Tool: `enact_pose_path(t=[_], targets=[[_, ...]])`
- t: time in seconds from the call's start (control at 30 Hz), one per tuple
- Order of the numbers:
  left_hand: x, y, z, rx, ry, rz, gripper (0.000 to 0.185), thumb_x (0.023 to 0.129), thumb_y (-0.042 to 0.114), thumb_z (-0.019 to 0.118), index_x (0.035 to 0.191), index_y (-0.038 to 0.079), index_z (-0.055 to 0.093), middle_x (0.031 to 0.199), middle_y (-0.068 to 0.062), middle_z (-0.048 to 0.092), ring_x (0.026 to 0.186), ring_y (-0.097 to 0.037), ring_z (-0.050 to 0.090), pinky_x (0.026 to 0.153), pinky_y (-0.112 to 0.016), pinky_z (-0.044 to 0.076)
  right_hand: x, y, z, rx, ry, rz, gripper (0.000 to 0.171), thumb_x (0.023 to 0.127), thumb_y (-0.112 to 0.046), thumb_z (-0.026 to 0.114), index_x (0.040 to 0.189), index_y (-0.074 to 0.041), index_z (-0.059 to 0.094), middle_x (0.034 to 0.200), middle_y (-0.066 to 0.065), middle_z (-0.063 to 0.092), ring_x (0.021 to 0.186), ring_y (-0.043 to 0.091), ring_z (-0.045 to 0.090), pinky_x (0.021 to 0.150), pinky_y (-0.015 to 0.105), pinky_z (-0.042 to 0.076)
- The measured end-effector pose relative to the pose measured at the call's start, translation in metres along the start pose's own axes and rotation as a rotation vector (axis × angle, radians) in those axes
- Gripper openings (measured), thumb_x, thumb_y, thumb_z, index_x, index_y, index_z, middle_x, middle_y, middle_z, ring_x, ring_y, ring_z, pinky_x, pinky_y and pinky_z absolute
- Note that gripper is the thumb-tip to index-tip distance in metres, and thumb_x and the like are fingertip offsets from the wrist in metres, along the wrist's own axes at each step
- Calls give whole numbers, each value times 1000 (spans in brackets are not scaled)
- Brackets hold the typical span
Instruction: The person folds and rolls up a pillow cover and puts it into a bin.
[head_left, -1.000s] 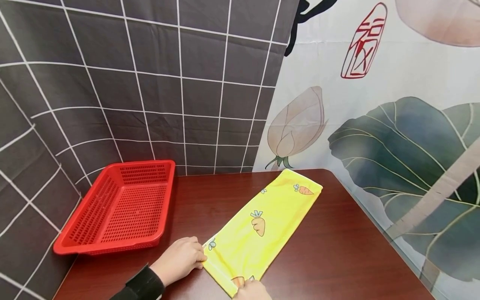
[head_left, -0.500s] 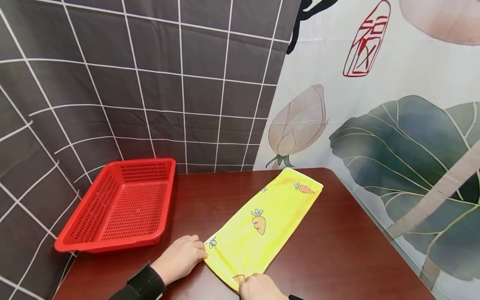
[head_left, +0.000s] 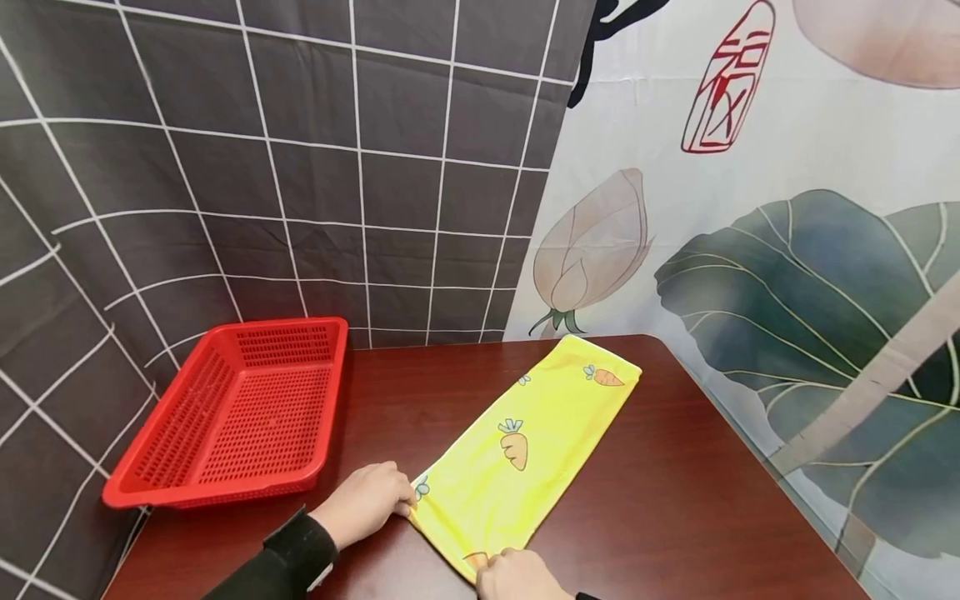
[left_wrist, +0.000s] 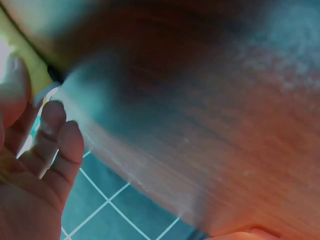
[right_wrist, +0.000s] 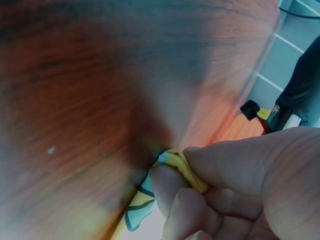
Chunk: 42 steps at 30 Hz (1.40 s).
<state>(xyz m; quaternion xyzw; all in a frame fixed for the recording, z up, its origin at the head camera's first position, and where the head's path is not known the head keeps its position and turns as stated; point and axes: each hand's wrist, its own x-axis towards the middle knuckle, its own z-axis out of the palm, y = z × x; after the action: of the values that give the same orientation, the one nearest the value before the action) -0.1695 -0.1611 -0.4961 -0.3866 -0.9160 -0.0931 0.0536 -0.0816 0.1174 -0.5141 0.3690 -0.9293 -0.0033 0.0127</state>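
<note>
A yellow cloth (head_left: pixel 525 442) printed with carrots lies folded in a long strip across the dark wooden table (head_left: pixel 675 500). My left hand (head_left: pixel 401 504) holds the cloth's near left corner. In the left wrist view the left hand (left_wrist: pixel 35 105) has curled fingers (left_wrist: pixel 55 130) beside the yellow edge (left_wrist: pixel 30 60). My right hand (head_left: pixel 487 568) is at the near right corner, partly cut off by the frame. The right wrist view shows the right hand (right_wrist: pixel 185 170) with thumb and fingers pinching a bunched bit of the cloth (right_wrist: pixel 172 159).
A red perforated plastic basket (head_left: pixel 232 417) with nothing in it stands at the table's far left. Patterned curtains hang close behind and to the right of the table. The table's right edge (head_left: pixel 735 433) runs near the cloth's far end.
My right hand has come further into view at the cloth's near corner. The left hand stays at its corner and the cloth has barely shifted.
</note>
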Motion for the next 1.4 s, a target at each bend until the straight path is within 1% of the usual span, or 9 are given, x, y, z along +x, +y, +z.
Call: enact_pose_path(t=[0.27,0.47,0.57,0.67,0.8,0.93,1.0,1.2,1.4], targets=[[1,4,-6,-110,-84,-51,17,86,28,83,74,31,72,70,21,60,68,0,44,62,-19,34,-7,18,56,6,51,-28,57,97,-66,61,57,-28,52,57,-16,41,54,-2,41,45,20,36],[16,11,-6,-56,-155,-66,32,83,11,79,64,26,59,61,13,49,60,-8,38,58,-26,36,-7,16,64,-19,81,-16,54,95,-63,64,55,-29,50,56,-16,39,52,-2,37,44,20,33],[26,17,-5,-5,-212,-121,30,78,6,76,61,22,57,59,6,48,57,-15,39,55,-32,38,-7,13,63,-20,70,3,48,90,-55,70,56,-29,49,56,-16,40,52,-2,37,44,21,32],[33,21,-1,63,-248,-150,28,79,8,76,61,20,57,60,3,51,57,-18,42,56,-35,40,-6,12,55,27,-16,55,43,88,-47,72,57,-27,48,57,-15,40,53,0,38,45,23,34],[38,12,25,153,-226,-142,27,77,10,74,61,22,57,60,2,54,55,-20,45,53,-36,40,-6,6,13,238,-201,223,42,90,-39,72,57,-24,50,56,-12,44,52,4,42,48,29,39],[44,-1,56,186,-259,-172,27,80,12,70,59,24,57,59,3,55,53,-20,44,49,-34,38,-10,1,-28,413,-285,370,42,93,-37,71,57,-24,54,57,-11,48,52,7,46,49,35,41],[46,-2,62,199,-283,-184,25,82,14,69,61,25,61,60,3,57,53,-19,45,49,-35,39,-11,2,-37,447,-290,345,40,94,-34,71,58,-23,56,56,-12,46,51,7,45,49,32,41],[48,31,19,284,-281,-231,19,81,11,70,64,19,65,66,-1,65,57,-21,53,54,-41,49,-10,15,-38,507,-324,198,44,95,-28,69,55,-22,52,50,-16,29,45,4,32,45,21,31],[45,52,-8,348,-217,-297,20,82,12,75,65,18,67,66,-2,65,60,-21,56,58,-38,52,-10,28,-35,507,-357,243,49,96,-36,72,54,-23,52,48,-13,30,44,8,32,46,24,28]])
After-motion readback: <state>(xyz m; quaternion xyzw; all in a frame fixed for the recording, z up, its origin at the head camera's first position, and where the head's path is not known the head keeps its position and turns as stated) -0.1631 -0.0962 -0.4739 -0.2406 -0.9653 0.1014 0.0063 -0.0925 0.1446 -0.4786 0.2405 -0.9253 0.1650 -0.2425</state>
